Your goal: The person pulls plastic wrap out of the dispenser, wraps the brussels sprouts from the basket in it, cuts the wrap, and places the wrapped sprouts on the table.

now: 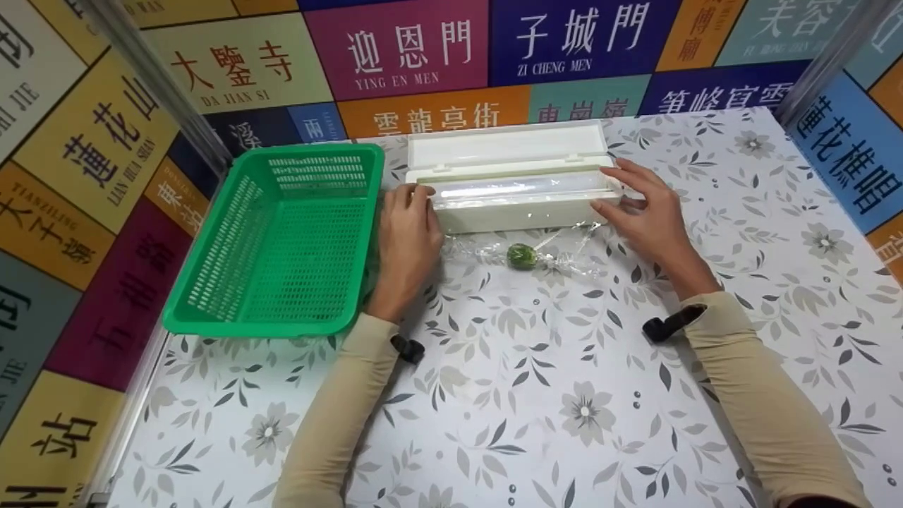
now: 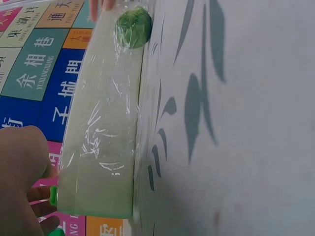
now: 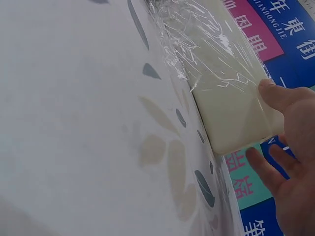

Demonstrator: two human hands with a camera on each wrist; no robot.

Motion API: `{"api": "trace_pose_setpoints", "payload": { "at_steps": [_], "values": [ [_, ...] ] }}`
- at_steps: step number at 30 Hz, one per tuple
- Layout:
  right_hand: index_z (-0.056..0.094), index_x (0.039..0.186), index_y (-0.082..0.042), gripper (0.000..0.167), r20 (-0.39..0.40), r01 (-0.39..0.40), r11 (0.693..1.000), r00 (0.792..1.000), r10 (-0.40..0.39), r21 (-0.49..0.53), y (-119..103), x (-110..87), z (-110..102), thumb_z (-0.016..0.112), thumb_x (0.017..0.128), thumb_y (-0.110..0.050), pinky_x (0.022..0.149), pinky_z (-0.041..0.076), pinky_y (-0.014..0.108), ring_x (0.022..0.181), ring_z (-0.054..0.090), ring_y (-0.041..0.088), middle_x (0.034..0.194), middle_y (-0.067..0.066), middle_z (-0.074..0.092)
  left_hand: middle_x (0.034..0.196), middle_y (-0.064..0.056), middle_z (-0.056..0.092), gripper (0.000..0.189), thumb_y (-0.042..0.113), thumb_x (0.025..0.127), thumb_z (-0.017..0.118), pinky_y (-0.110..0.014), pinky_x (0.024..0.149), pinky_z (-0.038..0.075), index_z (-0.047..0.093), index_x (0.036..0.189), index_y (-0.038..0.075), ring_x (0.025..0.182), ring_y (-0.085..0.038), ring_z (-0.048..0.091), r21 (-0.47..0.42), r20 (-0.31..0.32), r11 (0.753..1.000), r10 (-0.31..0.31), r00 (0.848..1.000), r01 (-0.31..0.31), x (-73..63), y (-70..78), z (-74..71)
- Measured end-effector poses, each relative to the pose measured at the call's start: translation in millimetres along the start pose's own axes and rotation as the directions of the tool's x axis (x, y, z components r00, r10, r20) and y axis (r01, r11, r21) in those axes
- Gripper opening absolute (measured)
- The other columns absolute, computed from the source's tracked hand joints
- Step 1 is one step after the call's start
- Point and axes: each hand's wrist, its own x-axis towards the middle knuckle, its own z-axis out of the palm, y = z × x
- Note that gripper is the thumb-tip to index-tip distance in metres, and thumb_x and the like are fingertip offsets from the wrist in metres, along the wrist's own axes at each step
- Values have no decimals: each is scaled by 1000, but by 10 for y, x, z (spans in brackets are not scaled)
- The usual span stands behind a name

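A long white cling film box (image 1: 522, 212) lies with its lid raised at the back and a film roll (image 1: 529, 186) inside. Clear film (image 1: 465, 248) comes over its front onto the table. A small green vegetable (image 1: 520, 257) lies in front of the box, with film around it; its exact kind is unclear. My left hand (image 1: 409, 229) holds the box's left end with bent fingers, its thumb partly hidden. At the right end, my right hand (image 1: 649, 215) grips the box, thumb (image 3: 275, 93) at the front edge and fingers towards the back.
A green plastic basket (image 1: 296, 261) stands left of the box, close beside my left hand. Leaf-patterned covering (image 1: 522, 395) lies over the table. Panels with colourful lettering (image 1: 416, 53) rise behind and at the sides.
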Motion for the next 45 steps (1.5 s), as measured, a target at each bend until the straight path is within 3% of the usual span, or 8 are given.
{"api": "trace_pose_setpoints", "payload": {
  "at_steps": [5, 8, 12, 20, 23, 28, 36, 45],
  "values": [
    [86, 112, -17, 23, -45, 131, 991, 990, -133, -41, -17, 2, 25, 91, 90, -18, 99, 45, 13, 145, 56, 26, 151, 6, 66, 129, -15, 70, 21, 14, 107, 61, -51, 104, 54, 74, 123, 8, 126, -34, 63, -19, 31, 999, 34, 999, -33, -45, 16, -23],
    [88, 95, -13, 9, -64, 176, 984, 982, -177, -35, -14, 9, 36, 92, 87, -13, 106, 41, 18, 140, 59, 28, 142, 7, 73, 129, -15, 71, 19, 12, 106, 64, -51, 105, 54, 74, 121, 7, 126, -34, 63, -25, 40, 999, 43, 998, -42, -62, 1, -35],
    [87, 92, -8, 9, -65, 195, 980, 978, -197, -30, -23, 3, 26, 92, 85, -7, 120, 35, 28, 140, 57, 30, 139, 11, 74, 128, -14, 71, 18, 10, 104, 66, -49, 106, 54, 74, 120, 7, 126, -33, 63, -36, 42, 998, 52, 998, -51, -79, -33, -54],
    [81, 90, 4, 6, 9, 159, 987, 987, -159, 36, -349, -109, -53, 85, 87, 2, 125, 29, 43, 142, 47, 32, 140, 22, 67, 131, -12, 70, 19, 12, 104, 68, -46, 111, 52, 74, 121, 9, 129, -30, 62, -54, 61, 998, 44, 997, -41, -103, -61, -78],
    [81, 91, 5, 7, 18, 144, 989, 989, -144, 30, -435, -136, -66, 85, 87, 2, 119, 30, 40, 132, 45, 24, 130, 23, 65, 128, -11, 70, 12, 11, 103, 68, -46, 108, 52, 73, 114, 10, 128, -30, 62, -37, 61, 999, 33, 998, -31, -101, -53, -80],
    [82, 93, 4, 9, 41, 132, 991, 990, -133, 20, -472, -151, -89, 86, 86, 1, 101, 32, 25, 115, 46, 9, 109, 16, 61, 120, -12, 70, 8, 13, 100, 74, -49, 102, 53, 69, 105, 9, 122, -32, 63, -16, 47, 999, 50, 998, -49, -118, -38, -111],
    [81, 94, 0, 7, 136, 221, 975, 966, -220, 11, -569, -215, -165, 84, 88, 3, 81, 43, 23, 100, 59, 1, 100, 18, 74, 112, -11, 74, 11, 16, 99, 78, -47, 94, 54, 69, 101, 10, 114, -31, 66, -28, 38, 996, 91, 995, -90, -218, -13, -214],
    [83, 98, -10, 9, 281, 211, 974, 942, -183, -75, -371, -318, -215, 84, 92, -4, 68, 47, 17, 81, 62, -5, 88, 7, 78, 111, -9, 76, 10, 17, 100, 76, -45, 91, 54, 69, 104, 10, 112, -29, 68, 20, 68, 995, 94, 993, -95, -291, 18, -299]
  ]
}}
